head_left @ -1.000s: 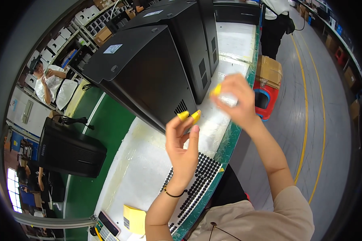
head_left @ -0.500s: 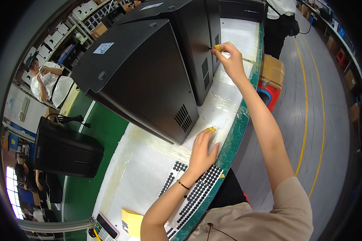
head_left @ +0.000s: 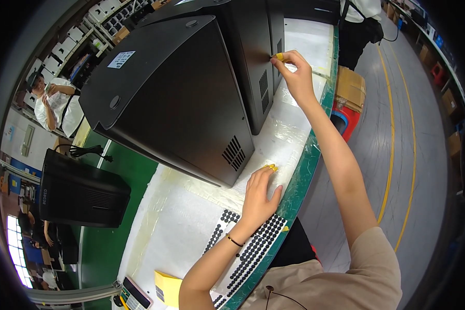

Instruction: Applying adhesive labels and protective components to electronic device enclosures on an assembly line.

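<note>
My right hand (head_left: pixel 298 77) is raised to the side panel of the second black case (head_left: pixel 243 51). Its thumb and a finger in a yellow finger cot pinch together at the panel; anything between them is too small to make out. Lower down, my left hand (head_left: pixel 260 199) rests on the white padded surface (head_left: pixel 183 206) with its fingers stretched out, a yellow cot on the tips, and holds nothing. Beside its wrist lies a sheet of round black pads (head_left: pixel 261 240), partly covered by my forearm. The nearest black case (head_left: pixel 175 98), with a slotted vent, stands in front of the second.
Another black case (head_left: pixel 88 191) with a coiled cable (head_left: pixel 85 151) sits across the green table (head_left: pixel 103 248). A phone (head_left: pixel 136 292) and a yellow packet (head_left: pixel 167 287) lie near the front. A cardboard box (head_left: pixel 350 89) stands beside the table. Other people work nearby.
The black cases and the person at the far left sit slightly further left in the picture. Both hands keep nearly the same place and pose.
</note>
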### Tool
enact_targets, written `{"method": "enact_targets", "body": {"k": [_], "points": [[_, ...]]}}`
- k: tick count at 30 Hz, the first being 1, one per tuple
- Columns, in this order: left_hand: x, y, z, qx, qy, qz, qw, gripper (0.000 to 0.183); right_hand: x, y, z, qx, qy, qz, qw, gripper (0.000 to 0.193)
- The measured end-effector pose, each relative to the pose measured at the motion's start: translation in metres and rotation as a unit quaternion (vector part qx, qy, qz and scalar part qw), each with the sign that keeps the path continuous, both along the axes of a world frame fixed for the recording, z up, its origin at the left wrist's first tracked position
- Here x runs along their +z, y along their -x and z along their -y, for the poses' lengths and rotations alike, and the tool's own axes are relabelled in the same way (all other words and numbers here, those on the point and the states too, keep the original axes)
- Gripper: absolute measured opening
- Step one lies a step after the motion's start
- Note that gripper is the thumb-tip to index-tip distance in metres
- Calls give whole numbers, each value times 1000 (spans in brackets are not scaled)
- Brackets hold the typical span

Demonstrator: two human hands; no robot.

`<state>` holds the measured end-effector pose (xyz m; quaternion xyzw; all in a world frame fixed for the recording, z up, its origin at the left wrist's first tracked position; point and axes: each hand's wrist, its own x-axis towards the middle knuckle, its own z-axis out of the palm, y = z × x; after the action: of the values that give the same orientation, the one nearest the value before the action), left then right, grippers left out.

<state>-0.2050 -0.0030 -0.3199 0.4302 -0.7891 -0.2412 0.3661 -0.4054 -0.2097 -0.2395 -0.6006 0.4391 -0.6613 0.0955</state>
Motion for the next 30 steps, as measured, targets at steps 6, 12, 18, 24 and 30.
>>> {"method": "enact_targets", "body": {"k": [6, 12, 18, 24, 30], "points": [[0, -1, 0, 2, 7, 7, 1000, 40, 15, 26, 14, 208, -125, 49, 969, 23], [0, 1, 1, 4, 6, 11, 1000, 39, 15, 29, 23, 287, -272, 165, 903, 28], [1, 2, 2, 5, 3, 12, 1000, 40, 9, 29, 29, 332, -314, 239, 857, 34], [3, 2, 1, 6, -1, 14, 1000, 40, 8, 16, 20, 306, -306, 267, 861, 23], [0, 6, -1, 5, 5, 2, 1000, 39, -7, 14, 15, 321, -251, 323, 854, 26]]}}
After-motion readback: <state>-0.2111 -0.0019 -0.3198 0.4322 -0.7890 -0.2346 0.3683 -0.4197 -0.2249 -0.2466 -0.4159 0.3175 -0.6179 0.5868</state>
